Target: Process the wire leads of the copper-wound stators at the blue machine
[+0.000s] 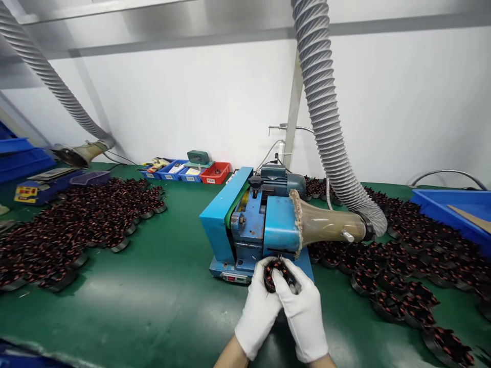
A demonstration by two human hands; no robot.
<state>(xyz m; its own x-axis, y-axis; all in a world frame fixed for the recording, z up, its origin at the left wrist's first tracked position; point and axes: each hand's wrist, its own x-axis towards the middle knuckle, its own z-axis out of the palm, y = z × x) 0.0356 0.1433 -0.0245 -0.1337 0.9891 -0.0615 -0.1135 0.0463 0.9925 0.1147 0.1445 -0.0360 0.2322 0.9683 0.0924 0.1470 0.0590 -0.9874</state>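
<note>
This is a factory workshop, a station on a production line. A long bench (161, 306) with a green mat carries heaps of copper-wound motor coils (76, 225) toward both its left and right edges. A small blue machine (249, 225) stands mid-bench, fed by a ribbed grey extraction hose (322, 112). Small parts bins (192, 173) line the back edge against a plain white wall (199, 92).

Both hands wear plain white knit gloves — the left hand (258, 309) and the right hand (303, 312) alike. Each glove ends in a snug cuff at the wrist — bare forearms below, no sleeves visible.
</note>
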